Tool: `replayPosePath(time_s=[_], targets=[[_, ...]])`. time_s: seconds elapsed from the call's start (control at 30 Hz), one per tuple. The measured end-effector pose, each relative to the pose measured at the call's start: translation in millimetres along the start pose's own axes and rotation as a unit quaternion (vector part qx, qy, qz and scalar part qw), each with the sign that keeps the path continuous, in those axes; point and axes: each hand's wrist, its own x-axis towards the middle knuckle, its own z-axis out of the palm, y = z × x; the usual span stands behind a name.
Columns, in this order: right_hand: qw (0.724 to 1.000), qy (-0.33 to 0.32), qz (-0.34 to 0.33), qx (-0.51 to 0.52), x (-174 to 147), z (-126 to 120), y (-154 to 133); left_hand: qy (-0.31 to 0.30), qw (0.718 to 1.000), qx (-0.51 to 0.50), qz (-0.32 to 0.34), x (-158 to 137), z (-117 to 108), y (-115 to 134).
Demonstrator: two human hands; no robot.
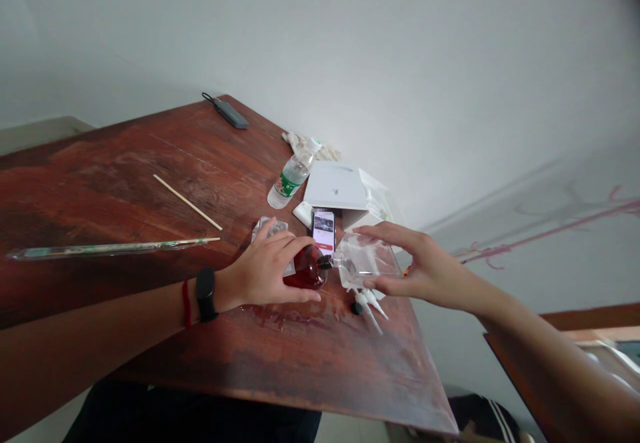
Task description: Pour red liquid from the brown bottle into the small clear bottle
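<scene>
My left hand is wrapped around a clear rounded container of red liquid on the wooden table. In my right hand, fingers and thumb grip a clear square bottle lying nearly sideways, its neck pointing left. A dark ribbed piece sits between that neck and the red container; I cannot tell which of the two it belongs to. Wet spots show on the wood below my left hand. Near the square bottle lie white nozzles and a black cap.
Behind my hands are a lit phone, a white box and a green-labelled plastic bottle. A loose wooden stick and a wrapped one lie left. A grey device rests at the wooden table's far corner.
</scene>
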Motion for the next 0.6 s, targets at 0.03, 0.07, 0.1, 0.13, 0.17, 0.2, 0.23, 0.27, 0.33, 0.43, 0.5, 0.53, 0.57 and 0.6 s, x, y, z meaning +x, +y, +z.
replayPosePath(time_s=[0.03, 0.07, 0.1, 0.13, 0.17, 0.2, 0.23, 0.27, 0.33, 0.43, 0.5, 0.53, 0.57, 0.6], targets=[[1.0, -0.001, 0.0, -0.003, 0, -1, -1, 0.001, 1.0, -0.002, 0.0, 0, 0, 0], [1.0, 0.0, -0.002, -0.006, 1, -2, -2, 0.003, 1.0, -0.003, 0.002, 0, 0, 0], [1.0, 0.001, -0.003, -0.009, 1, -3, -3, 0.005, 1.0, -0.004, 0.004, 0, 0, 0], [1.0, 0.002, -0.003, -0.012, 1, -3, -4, 0.008, 1.0, -0.004, 0.007, 0, 0, 0], [1.0, 0.001, -0.002, -0.015, 2, -4, -5, 0.011, 1.0, -0.003, 0.009, 0, 0, 1], [1.0, 0.0, 0.0, -0.017, 2, -5, -7, 0.014, 1.0, -0.004, 0.01, 0, 0, 1], [1.0, -0.002, 0.002, -0.019, 2, -5, -8, 0.016, 1.0, -0.004, 0.011, 0, 0, 1], [1.0, -0.004, 0.003, -0.02, 3, -6, -10, 0.016, 1.0, -0.006, 0.011, 0, 0, 1], [1.0, -0.004, -0.001, -0.018, 4, -7, -13, 0.017, 1.0, -0.009, 0.011, 0, -1, 1], [1.0, -0.003, -0.003, -0.013, 4, -8, -15, 0.016, 1.0, -0.009, 0.007, 0, -1, 2], [1.0, -0.005, -0.003, -0.016, 3, -8, -15, 0.012, 1.0, -0.01, 0.005, 0, -1, 3], [1.0, -0.005, -0.006, -0.019, 3, -8, -14, 0.011, 1.0, -0.011, 0.006, -1, -1, 3], [1.0, -0.005, -0.009, -0.023, 2, -9, -14, 0.009, 1.0, -0.013, 0.008, -1, -1, 3], [1.0, -0.004, -0.012, -0.026, 2, -9, -14, 0.008, 1.0, -0.014, 0.01, -1, -1, 3]])
